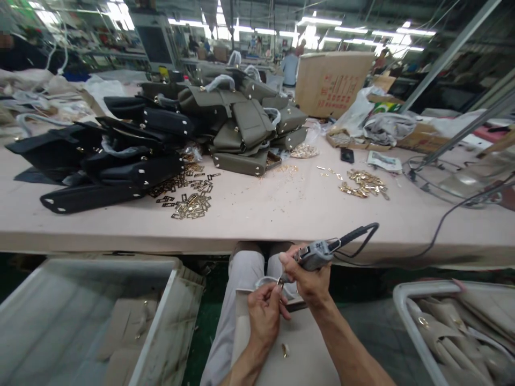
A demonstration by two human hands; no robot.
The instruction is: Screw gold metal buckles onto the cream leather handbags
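A beige handbag [301,351] lies across my lap, with a gold clasp fitting [285,350] on its panel. My right hand [314,281] is wrapped around a grey electric screwdriver [316,255], whose cord leaves the rear end. The tool slants down to the left, its tip at the fingertips of my left hand [264,313]. Those fingers are pinched at the bag's upper edge on a small shiny metal piece [279,282], too small to make out fully. A pale wrapped handle [265,281] shows behind them.
On the table [249,220] lie black handbags [120,161], olive handbags [241,118], gold rectangular frames [193,206], gold fittings [364,183] and a phone [346,155]. A cardboard box [333,83] stands behind. Bins flank me, a white one [173,300] left and another [406,311] right.
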